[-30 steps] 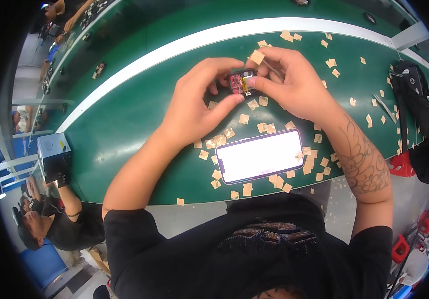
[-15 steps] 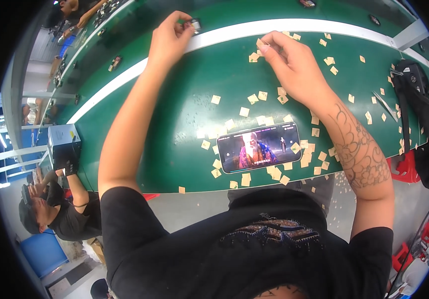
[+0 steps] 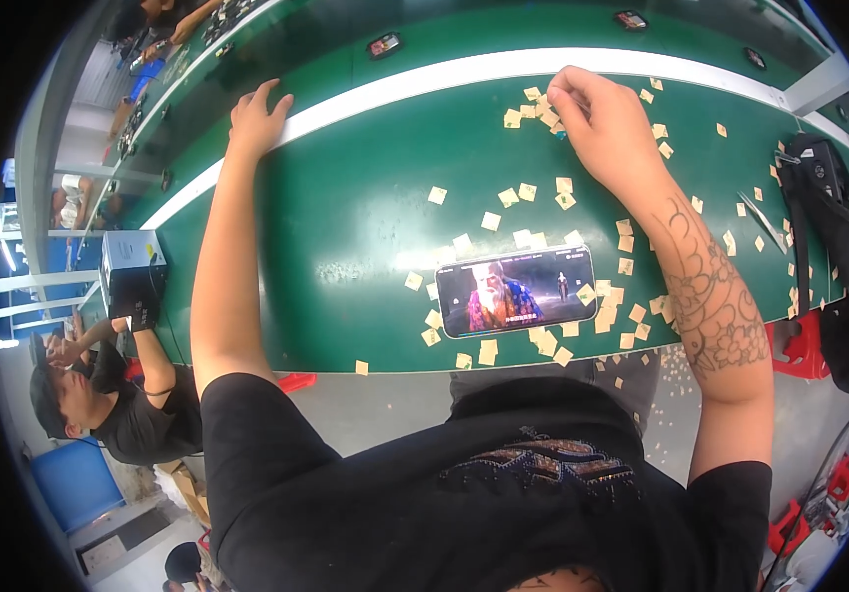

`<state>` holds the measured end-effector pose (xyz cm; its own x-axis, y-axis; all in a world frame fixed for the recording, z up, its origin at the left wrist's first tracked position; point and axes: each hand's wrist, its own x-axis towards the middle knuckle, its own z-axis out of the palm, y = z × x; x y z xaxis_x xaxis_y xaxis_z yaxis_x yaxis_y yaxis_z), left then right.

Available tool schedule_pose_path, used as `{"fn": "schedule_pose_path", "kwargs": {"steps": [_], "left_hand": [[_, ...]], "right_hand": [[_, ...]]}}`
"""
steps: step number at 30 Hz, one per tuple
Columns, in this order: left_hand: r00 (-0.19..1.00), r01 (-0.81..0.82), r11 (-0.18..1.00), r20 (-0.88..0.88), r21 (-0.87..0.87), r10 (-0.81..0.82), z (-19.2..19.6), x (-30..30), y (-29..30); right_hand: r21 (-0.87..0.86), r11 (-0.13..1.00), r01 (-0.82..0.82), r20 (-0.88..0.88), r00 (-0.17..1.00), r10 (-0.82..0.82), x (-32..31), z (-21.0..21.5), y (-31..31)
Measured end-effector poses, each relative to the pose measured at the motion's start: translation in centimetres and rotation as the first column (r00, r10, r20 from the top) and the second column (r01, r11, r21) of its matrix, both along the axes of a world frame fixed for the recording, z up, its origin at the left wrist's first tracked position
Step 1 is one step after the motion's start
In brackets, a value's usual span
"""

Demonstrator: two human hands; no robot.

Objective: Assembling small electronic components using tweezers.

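Note:
My left hand [image 3: 259, 120] is open, fingers apart and nothing in them, over the white rail [image 3: 385, 94] at the left. Beyond the rail a small dark device [image 3: 383, 45] lies on the green strip, apart from both hands. My right hand [image 3: 590, 107] is closed in a pinch just short of the rail. Its fingertips are down among several small pale-yellow paper squares [image 3: 512, 118], and what they grip, if anything, is hidden. Below, a phone [image 3: 518, 292] playing a video lies on the green table [image 3: 346, 247], with more squares scattered round it.
Tweezers [image 3: 764, 219] and a black bag [image 3: 824, 183] lie at the right. Other small devices [image 3: 631, 20] sit on the far strip. A dark box [image 3: 133, 281] stands at the left table end, near a seated person [image 3: 138, 405]. A red stool [image 3: 802, 347] is at the right.
My left hand has let go of the small device and moved left to the rail. My right hand has shifted slightly, and the square raised in its fingertips no longer shows clearly.

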<state>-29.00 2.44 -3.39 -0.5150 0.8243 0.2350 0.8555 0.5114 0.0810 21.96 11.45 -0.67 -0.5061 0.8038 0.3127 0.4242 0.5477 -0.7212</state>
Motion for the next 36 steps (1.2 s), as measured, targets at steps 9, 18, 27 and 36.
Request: {"fn": "schedule_pose_path", "kwargs": {"steps": [9,18,27,36], "left_hand": [[0.977,0.174,0.948,0.074,0.265,-0.2,0.5,-2.1,-2.1],[0.546,0.59,0.71,0.458,0.385,-0.702,4.7,22.9,-2.9],[0.527,0.737,0.628,0.369,0.248,-0.765,4.4,27.4,-4.2],[0.426,0.759,0.549,0.37,0.35,-0.826,3.6,25.7,-3.7]], "right_hand": [[0.112,0.994,-0.002,-0.047,0.999,0.008,-0.3,-1.1,0.2],[0.036,0.998,-0.041,-0.029,0.999,0.043,-0.9,0.2,-1.0],[-0.135,0.989,-0.053,-0.108,0.993,0.038,-0.2,0.0,-0.9],[0.043,0.931,-0.361,-0.028,0.931,0.363,-0.8,1.3,-1.8]]}}
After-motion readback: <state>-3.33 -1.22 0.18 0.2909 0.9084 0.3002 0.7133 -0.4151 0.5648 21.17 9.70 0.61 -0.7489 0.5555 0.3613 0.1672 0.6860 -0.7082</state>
